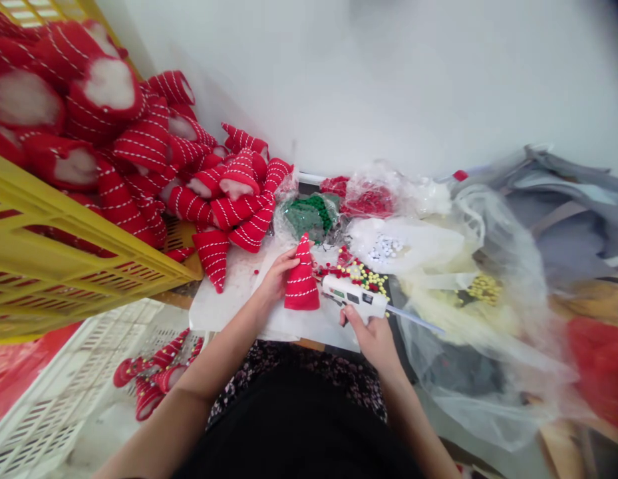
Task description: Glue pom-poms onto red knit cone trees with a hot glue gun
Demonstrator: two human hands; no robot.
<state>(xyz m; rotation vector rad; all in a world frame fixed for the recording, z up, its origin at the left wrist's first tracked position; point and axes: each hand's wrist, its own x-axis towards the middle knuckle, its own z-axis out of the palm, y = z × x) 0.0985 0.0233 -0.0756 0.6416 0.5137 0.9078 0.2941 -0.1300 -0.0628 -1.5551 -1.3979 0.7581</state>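
Observation:
A red cone with white dashed stitching [303, 283] stands upright over the white work surface [223, 316], gripped at its left side by my left hand [277, 274]. My right hand [373, 336] is wrapped round the handle of a white glue gun [353, 297], whose nozzle points left at the cone's right side. A translucent glue stick [416, 319] sticks out of the gun's back. Just behind the gun lie small yellow and red beads [371, 278]. Whether the nozzle touches the cone I cannot tell.
A yellow crate [89, 246] full of stuffed red cones [139, 140] stands at left, with several spilling onto the table. Behind are bags of green pompoms [309, 214] and red ones [368, 199]. Plastic bags [488, 332] cover the right. Decorated cones [156, 372] lie in a white crate [64, 372] lower left.

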